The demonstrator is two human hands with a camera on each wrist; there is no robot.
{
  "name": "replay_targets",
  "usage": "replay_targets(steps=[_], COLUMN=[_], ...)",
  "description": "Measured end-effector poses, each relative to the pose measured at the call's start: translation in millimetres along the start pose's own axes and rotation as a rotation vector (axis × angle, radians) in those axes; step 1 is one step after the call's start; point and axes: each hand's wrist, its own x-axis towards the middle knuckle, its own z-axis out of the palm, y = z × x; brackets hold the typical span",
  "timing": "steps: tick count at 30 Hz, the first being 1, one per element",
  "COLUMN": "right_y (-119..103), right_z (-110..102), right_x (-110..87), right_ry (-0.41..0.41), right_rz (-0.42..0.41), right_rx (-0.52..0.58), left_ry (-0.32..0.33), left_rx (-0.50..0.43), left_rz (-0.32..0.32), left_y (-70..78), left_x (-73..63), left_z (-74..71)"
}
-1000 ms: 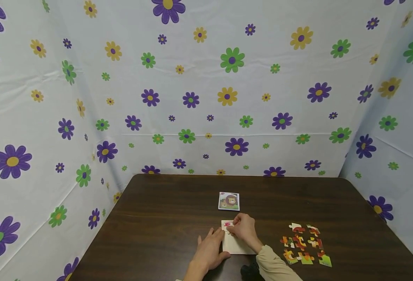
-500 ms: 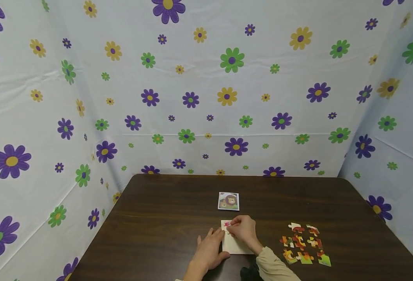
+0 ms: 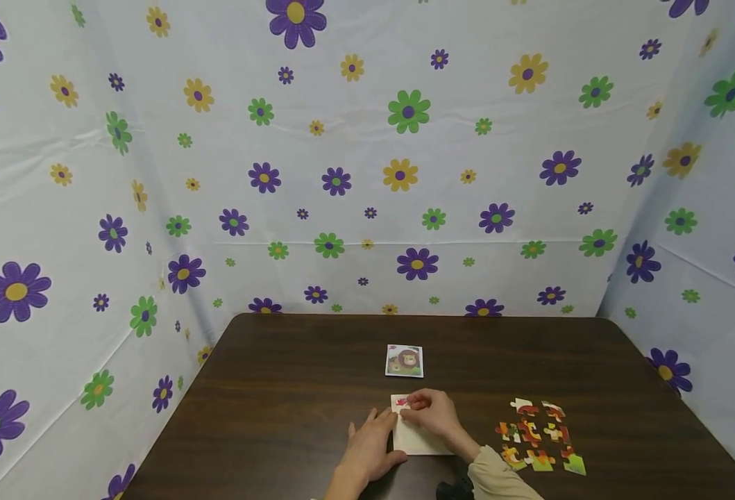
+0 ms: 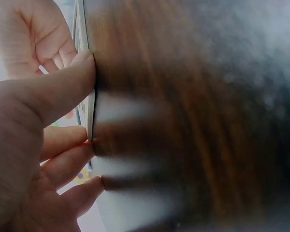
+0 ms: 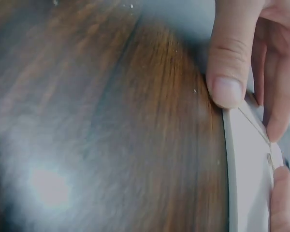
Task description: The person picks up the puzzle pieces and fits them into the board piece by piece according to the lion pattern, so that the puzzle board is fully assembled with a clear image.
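A pale square puzzle board (image 3: 414, 443) lies near the front of the table. In its far left corner sits a puzzle piece (image 3: 399, 401) with a pink flower, partly covered by fingers. My right hand (image 3: 437, 417) is over the board, thumb and index finger pinching this piece. My left hand (image 3: 367, 446) lies flat along the board's left side, fingers straight. In the left wrist view, the left thumb (image 4: 79, 72) and fingertips touch the board's edge. The right wrist view shows the left thumb (image 5: 227, 89) at the board's near corner, with right fingertips (image 5: 282, 193) over the board.
Several loose puzzle pieces (image 3: 529, 432) in orange, red and green are spread to the right of the board. Beyond the board lies a picture card (image 3: 404, 362) showing a lion. A flowered cloth (image 3: 367, 153) hangs behind the dark wooden table (image 3: 292, 389).
The head view has shifted slightly. My right hand has lowered a little over the same corner of the board, its fingertips still at the piece. My left hand stays in place.
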Motion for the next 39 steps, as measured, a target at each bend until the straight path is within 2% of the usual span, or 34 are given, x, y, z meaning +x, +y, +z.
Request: replay_targets(steps=[6,9,12,16,21,29,39], right_y=[8,13,14,15,24,35,47], right_z=[-14,-23,-37,-60,-89,-125,-160], right_x=[-5.6,-8.4,-11.7,-12.5,-12.7,-16.0,-12.3], right_ry=[-0.146,-0.175,-0.163,-0.135,-0.068,0.011,0.064], right_rz=[0.041,0.046,0.036,0.003,-0.010,0.019,0.045], right_rx=[0.271,0.349,0.376,0.379,0.316,0.219,0.196], left_ry=[-0.019,-0.020,-0.012,0.000,0.007,-0.002,-0.009], left_rx=[-0.040,-0.040,-0.041,-0.054,-0.057,-0.058,-0.069], left_rz=[-0.022,-0.026,-0.020,-0.014,-0.006,-0.006,-0.004], left_y=[-0.3,-0.4,0.2,0.6,0.8,-0.3,-0.5], left_x=[0.7,1.8,1.5,0.4,0.6,2.6,3.0], left_z=[0.8,1.5,2.3,1.0,0.3,1.2,-0.2])
